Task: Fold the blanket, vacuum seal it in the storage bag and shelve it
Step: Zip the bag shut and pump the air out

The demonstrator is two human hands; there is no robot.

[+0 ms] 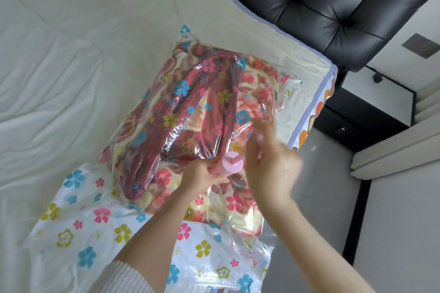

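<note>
A folded red and cream floral blanket (190,112) lies inside a clear storage bag (100,216) printed with coloured flowers, flat on the bed. A round pink valve (232,165) sits on the bag's top near its right side. My left hand (202,175) grips the valve's base and the plastic around it. My right hand (269,162) is blurred just right of the valve; its fingertips pinch a small pink cap piece (259,137) joined to the valve by a thin pink strap. The near end of the bag is flat, with no blanket in it.
The bed has a cream sheet (71,78), and its right edge (314,112) runs close beside the bag. A black tufted headboard (333,7) stands at the top right. Grey floor (328,197) and a white wall lie to the right.
</note>
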